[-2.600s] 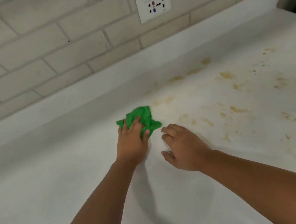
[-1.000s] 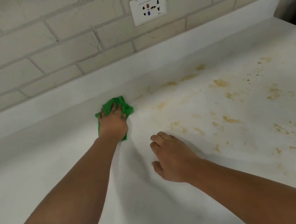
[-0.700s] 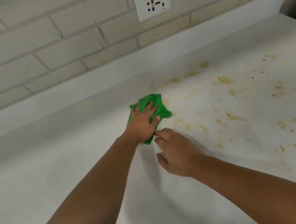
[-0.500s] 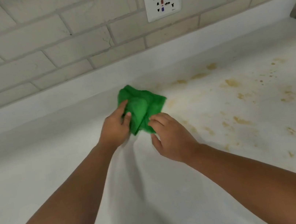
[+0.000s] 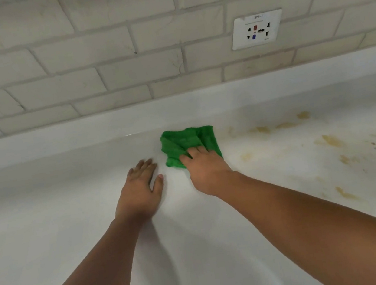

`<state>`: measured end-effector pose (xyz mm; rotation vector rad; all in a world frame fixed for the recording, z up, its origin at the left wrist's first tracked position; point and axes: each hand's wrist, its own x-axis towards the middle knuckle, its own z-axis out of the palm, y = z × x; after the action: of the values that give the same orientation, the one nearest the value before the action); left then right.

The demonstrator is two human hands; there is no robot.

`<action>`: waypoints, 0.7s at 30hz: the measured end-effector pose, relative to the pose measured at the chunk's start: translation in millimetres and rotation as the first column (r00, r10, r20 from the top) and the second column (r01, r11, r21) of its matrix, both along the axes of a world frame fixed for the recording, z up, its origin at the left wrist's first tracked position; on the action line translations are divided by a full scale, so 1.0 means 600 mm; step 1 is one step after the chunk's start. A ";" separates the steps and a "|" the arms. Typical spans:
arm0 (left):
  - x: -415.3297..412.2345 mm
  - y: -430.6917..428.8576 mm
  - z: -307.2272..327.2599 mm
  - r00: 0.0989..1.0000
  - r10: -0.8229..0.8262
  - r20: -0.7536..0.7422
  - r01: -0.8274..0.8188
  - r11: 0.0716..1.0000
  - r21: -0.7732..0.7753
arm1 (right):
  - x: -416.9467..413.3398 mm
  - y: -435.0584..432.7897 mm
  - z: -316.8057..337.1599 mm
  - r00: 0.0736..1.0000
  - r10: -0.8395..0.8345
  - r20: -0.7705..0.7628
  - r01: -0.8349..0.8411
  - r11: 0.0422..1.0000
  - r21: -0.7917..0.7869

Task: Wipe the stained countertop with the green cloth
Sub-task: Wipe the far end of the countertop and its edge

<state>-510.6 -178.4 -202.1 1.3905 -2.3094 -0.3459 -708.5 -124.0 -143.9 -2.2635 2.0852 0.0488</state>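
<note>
Head view: the green cloth (image 5: 188, 143) sits bunched on the white bench (image 5: 48, 224), just above the middle of the frame and right up near the low white ledge (image 5: 71, 137) that runs along the back. The right grip (image 5: 206, 168) is on top of it, fingers laid forward over the cloth's lower right part and pressing it down onto the surface. They are stretched out, not curled round the fabric, and the cloth's upper and left folds poke out beyond the fingertips.

Just left of the cloth, and apart from it, the left grip (image 5: 140, 188) lies released and flat on the bare bench, palm down, fingers together and pointing toward the ledge, thumb splayed out to the right. Both forearms come up from the bottom edge of the frame.

Yellow-brown stains (image 5: 330, 141) are scattered over the right side of the frame. The nearest faint smudges lie just right of the cloth, with more blotches and specks trailing toward the right edge.

Above the ledge stands a pale tile wall (image 5: 96, 58), and in the upper right a white socket plate (image 5: 257, 29) is set in it.
</note>
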 end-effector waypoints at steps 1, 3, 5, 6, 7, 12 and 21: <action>0.002 -0.002 -0.002 1.000 0.003 -0.005 -0.003 1.000 -0.005 | -0.003 -0.009 0.004 1.000 0.008 -0.022 -0.007 0.999 0.032; 0.003 -0.003 -0.004 1.000 -0.008 -0.016 0.008 1.000 -0.024 | -0.017 -0.016 0.009 0.997 0.035 -0.066 -0.032 0.999 0.042; 0.003 -0.005 -0.004 1.000 -0.015 -0.026 0.014 0.999 -0.037 | -0.034 -0.007 0.019 0.999 0.003 -0.053 0.001 0.997 0.079; 0.003 -0.004 -0.004 1.000 -0.015 -0.027 0.014 0.999 -0.038 | -0.043 0.004 0.024 0.999 -0.034 -0.037 0.038 0.991 0.127; 0.003 -0.005 -0.004 1.000 -0.011 -0.029 0.010 0.999 -0.039 | -0.051 0.017 0.030 0.998 -0.061 -0.023 0.064 0.978 0.199; -0.001 -0.002 0.001 1.000 -0.019 -0.012 0.018 0.999 -0.031 | -0.070 0.072 0.030 0.938 -0.167 0.304 0.092 0.965 0.246; 0.002 -0.003 -0.001 1.000 -0.013 -0.006 0.013 0.999 -0.043 | -0.108 0.020 -0.076 0.994 -0.064 0.083 0.063 0.998 0.014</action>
<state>-509.5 -180.0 -202.7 1.3521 -2.3083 -0.3021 -773.4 -111.7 -189.6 -2.1519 2.1073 -0.0362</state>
